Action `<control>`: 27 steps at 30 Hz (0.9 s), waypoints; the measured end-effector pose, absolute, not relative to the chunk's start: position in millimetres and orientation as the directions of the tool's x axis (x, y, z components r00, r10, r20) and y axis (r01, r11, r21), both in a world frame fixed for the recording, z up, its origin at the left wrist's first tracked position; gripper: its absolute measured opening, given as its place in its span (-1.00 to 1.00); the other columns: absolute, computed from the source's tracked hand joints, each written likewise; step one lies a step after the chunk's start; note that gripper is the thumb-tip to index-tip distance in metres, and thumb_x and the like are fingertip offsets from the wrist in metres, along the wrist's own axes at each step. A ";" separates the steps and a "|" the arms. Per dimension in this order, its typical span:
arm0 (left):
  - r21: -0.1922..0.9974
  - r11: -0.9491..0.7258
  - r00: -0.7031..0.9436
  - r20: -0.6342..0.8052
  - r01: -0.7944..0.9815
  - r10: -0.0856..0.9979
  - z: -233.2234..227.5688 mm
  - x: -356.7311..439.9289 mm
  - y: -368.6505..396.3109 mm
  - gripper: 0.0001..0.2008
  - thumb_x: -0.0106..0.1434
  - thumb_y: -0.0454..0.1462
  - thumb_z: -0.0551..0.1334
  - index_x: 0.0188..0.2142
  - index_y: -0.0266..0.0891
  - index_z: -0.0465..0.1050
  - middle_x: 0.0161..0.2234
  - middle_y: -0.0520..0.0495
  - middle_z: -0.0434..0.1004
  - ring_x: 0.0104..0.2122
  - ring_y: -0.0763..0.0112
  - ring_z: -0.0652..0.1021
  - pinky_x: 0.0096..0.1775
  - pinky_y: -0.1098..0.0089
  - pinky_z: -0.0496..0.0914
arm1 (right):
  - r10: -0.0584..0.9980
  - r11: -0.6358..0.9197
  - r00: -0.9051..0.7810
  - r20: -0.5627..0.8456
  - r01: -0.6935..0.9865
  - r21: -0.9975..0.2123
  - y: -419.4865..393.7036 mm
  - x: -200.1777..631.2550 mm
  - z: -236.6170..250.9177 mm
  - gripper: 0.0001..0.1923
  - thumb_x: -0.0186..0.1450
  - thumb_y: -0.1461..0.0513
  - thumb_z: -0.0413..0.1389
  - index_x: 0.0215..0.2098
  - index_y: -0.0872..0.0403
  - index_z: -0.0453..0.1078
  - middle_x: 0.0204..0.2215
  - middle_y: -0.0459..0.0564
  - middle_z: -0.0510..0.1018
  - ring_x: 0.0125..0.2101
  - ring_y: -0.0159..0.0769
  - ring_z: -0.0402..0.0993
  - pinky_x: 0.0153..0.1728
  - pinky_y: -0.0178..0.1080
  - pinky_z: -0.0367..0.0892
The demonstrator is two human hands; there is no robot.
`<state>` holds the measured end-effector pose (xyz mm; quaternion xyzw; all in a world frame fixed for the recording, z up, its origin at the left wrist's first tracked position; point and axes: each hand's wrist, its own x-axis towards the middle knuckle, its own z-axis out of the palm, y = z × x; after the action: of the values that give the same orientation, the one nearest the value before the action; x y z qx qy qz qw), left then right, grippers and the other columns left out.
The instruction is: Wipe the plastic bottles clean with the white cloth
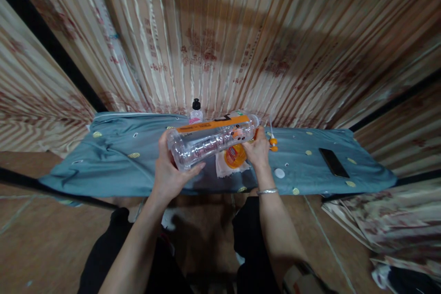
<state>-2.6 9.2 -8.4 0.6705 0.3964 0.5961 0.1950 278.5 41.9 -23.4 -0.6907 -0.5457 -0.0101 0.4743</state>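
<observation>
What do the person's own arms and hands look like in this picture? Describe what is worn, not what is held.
Both forearms are bare, with no sleeves in view and no gloves. The left hand wears nothing visible. The right hand has a thin silver bangle round its wrist. No rings or watch can be made out. Dark trousers show below the arms.

The person has bare forearms, a thin silver bracelet [267,191] at frame centre, and black trousers [113,248] below.
</observation>
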 end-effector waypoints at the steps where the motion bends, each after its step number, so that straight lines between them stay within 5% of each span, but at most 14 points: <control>1: 0.735 -0.606 -0.024 0.642 0.303 0.766 -8.0 -2.5 9.1 0.04 0.01 0.16 0.56 0.34 -0.06 0.15 0.09 -0.21 0.55 -0.01 0.06 0.66 0.04 -0.05 0.60 | 0.747 0.045 0.403 0.529 0.763 -0.645 41.9 278.4 -23.1 -0.39 0.19 -0.17 0.28 -0.03 0.07 0.35 -0.24 0.13 0.65 -0.21 0.04 0.61 -0.17 0.00 0.50; 27: 0.764 -0.582 -0.038 0.615 0.278 0.788 -10.3 -0.4 7.2 0.07 0.01 0.19 0.54 0.35 -0.14 0.14 0.15 -0.31 0.51 0.10 -0.03 0.63 0.12 -0.02 0.56 | 0.750 0.057 0.385 0.537 0.772 -0.633 41.5 280.6 -23.3 -0.50 0.21 -0.05 0.23 -0.04 0.06 0.35 -0.22 0.15 0.65 -0.25 0.03 0.60 -0.14 0.03 0.48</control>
<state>-0.4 7.2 -10.3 0.6597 0.4041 0.5966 0.2135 280.6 41.5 -23.3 -0.6867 -0.5542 -0.0116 0.4703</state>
